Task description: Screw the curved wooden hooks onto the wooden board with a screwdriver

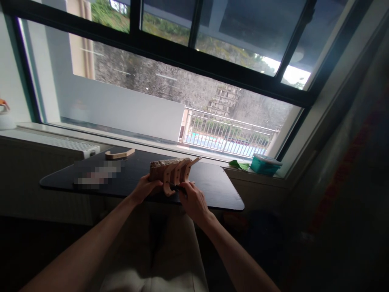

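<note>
Pinching a wooden rack, the left hand steadies one end; right hand pinches dark tool; likely light, stiff; grip ends.

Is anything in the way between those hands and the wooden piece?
Nothing visible blocks the left hand, which grips the wooden piece. The dark tool in the right hand is at the near curved strip, with nothing visible obstructing it.

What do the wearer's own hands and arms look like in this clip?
The left hand and right hand are gloveless. Both forearms are bare, with no sleeve, watch or bracelet visible. Pale trousers show below.
</note>
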A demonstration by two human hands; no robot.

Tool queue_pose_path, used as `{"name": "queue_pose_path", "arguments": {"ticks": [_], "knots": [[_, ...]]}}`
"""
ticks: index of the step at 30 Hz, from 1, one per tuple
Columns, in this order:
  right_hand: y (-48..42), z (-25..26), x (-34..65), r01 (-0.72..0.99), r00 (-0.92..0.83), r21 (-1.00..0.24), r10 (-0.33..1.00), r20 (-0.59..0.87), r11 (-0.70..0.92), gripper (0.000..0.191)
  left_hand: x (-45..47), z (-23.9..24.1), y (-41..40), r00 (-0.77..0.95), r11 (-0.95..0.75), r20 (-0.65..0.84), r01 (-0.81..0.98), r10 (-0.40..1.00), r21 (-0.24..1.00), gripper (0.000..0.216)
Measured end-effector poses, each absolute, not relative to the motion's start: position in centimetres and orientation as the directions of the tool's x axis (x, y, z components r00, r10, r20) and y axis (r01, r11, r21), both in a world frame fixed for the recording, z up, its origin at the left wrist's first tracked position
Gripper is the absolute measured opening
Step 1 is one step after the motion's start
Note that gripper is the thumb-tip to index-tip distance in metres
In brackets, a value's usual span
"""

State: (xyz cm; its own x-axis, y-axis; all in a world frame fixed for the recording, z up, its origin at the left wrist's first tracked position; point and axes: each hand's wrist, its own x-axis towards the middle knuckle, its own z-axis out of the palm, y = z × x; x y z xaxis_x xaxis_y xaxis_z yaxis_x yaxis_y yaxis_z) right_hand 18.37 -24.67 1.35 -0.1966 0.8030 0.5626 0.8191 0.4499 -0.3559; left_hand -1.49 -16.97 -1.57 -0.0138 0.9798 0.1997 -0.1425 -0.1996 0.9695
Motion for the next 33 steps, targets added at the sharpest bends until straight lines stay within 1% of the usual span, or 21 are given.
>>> {"name": "queue_pose_path", "arguments": {"ticks": [2, 4, 7, 10, 12, 14, 17, 20, 22, 25, 27, 31, 33], "knots": [[-24.9, 1.4, 18.4, 0.826, -0.292, -0.273, 0.789, 0.541, 0.493, 0.026, -1.5, -1.6, -16.9, -0.011, -0.201, 0.201, -0.145, 0.979, 0.969, 0.038], [-24.8, 1.4, 18.4, 0.827, -0.349, -0.225, 0.784, 0.513, 0.516, 0.032, -1.5, -1.6, -16.9, -0.011, -0.199, 0.199, -0.144, 0.980, 0.969, 0.037], [-24.5, 1.2, 18.0, 0.825, -0.362, -0.225, 0.790, 0.496, 0.519, 0.033, -1.5, -1.7, -16.8, -0.006, -0.191, 0.192, -0.144, 0.981, 0.971, 0.035], [-24.0, 0.7, 17.2, 0.822, -0.285, -0.306, 0.811, 0.510, 0.481, 0.026, -1.5, -1.7, -16.8, -0.001, -0.184, 0.186, -0.151, 0.983, 0.971, 0.034], [-23.6, 0.1, 16.6, 0.810, -0.190, -0.398, 0.835, 0.516, 0.431, 0.024, -1.5, -1.6, -16.9, -0.007, -0.185, 0.186, -0.155, 0.982, 0.970, 0.035], [-23.0, -0.6, 16.1, 0.778, -0.108, -0.497, 0.860, 0.498, 0.385, 0.026, -1.4, -1.6, -16.9, -0.015, -0.190, 0.190, -0.159, 0.982, 0.969, 0.036], [-22.1, -1.3, 15.8, 0.713, -0.079, -0.591, 0.880, 0.468, 0.378, 0.031, -1.4, -1.5, -17.0, -0.021, -0.199, 0.198, -0.161, 0.980, 0.967, 0.036], [-21.6, -1.3, 15.9, 0.669, -0.081, -0.624, 0.874, 0.478, 0.403, 0.026, -1.4, -1.6, -17.0, -0.019, -0.206, 0.206, -0.158, 0.978, 0.966, 0.037], [-21.9, -1.1, 16.1, 0.656, -0.088, -0.624, 0.864, 0.495, 0.424, 0.025, -1.5, -1.6, -17.0, -0.016, -0.209, 0.209, -0.154, 0.978, 0.966, 0.037], [-22.9, -0.5, 16.4, 0.654, -0.118, -0.603, 0.849, 0.516, 0.457, 0.040, -1.6, -1.6, -17.0, -0.014, -0.209, 0.209, -0.142, 0.978, 0.968, 0.038], [-23.7, 0.0, 16.6, 0.663, -0.168, -0.563, 0.830, 0.531, 0.494, 0.044, -1.6, -1.6, -17.0, -0.012, -0.208, 0.208, -0.136, 0.978, 0.969, 0.039], [-24.5, 0.9, 17.4, 0.694, -0.301, -0.452, 0.796, 0.525, 0.561, 0.028, -1.5, -1.5, -17.0, -0.008, -0.206, 0.207, -0.143, 0.978, 0.968, 0.039], [-24.4, 1.2, 17.8, 0.705, -0.327, -0.427, 0.793, 0.514, 0.567, 0.024, -1.5, -1.4, -17.1, -0.009, -0.200, 0.201, -0.144, 0.980, 0.969, 0.039]]}}
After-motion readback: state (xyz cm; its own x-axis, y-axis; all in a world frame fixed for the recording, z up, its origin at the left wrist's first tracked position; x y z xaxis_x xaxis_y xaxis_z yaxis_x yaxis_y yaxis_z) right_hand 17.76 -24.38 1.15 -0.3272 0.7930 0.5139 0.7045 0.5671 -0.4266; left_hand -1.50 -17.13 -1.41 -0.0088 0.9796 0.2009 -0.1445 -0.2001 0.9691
